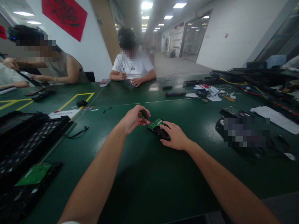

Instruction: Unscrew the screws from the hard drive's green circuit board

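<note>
On the green tabletop in front of me lies a black device with an exposed green circuit board, much like a hard drive. My right hand grips its right side, with fingers over the top and the thumb at the near edge. Just left of the device, my left hand is raised slightly, holding a small dark flat piece between thumb and fingers. The left fingertips are close to the device's left corner; whether they touch it I cannot tell.
At left are a black tray and another green board in a black housing. A short black cable lies beside the tray. On the right are a circuit board unit, white paper and tangled wires. Co-workers sit across the table.
</note>
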Action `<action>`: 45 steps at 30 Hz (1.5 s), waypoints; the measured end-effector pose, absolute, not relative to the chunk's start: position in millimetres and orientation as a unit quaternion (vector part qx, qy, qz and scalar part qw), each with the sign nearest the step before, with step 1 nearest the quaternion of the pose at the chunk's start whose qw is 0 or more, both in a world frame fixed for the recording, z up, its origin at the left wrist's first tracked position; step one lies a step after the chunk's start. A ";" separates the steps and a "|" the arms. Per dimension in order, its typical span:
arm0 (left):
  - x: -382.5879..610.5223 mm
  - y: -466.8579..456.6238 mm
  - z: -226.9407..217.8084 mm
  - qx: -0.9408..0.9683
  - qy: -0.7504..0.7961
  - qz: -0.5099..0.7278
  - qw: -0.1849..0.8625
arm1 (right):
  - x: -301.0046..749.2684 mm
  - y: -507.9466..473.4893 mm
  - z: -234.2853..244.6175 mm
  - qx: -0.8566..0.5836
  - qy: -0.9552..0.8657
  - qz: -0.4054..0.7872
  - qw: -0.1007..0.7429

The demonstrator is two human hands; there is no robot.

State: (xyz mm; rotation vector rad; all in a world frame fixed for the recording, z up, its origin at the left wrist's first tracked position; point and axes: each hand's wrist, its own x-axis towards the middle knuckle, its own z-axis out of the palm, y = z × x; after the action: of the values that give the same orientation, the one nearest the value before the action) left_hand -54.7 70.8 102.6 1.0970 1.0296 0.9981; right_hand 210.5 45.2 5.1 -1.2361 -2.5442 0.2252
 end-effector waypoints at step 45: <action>-47.5 60.1 113.6 0.612 0.519 0.417 0.427 | 208.9 43.7 6.5 -0.436 -0.883 0.081 0.152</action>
State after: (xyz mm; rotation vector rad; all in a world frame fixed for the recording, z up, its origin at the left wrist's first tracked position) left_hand -47.5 60.1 113.6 1.5290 1.2982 1.0420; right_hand 208.9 43.7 6.5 -1.2516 -2.5341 0.2319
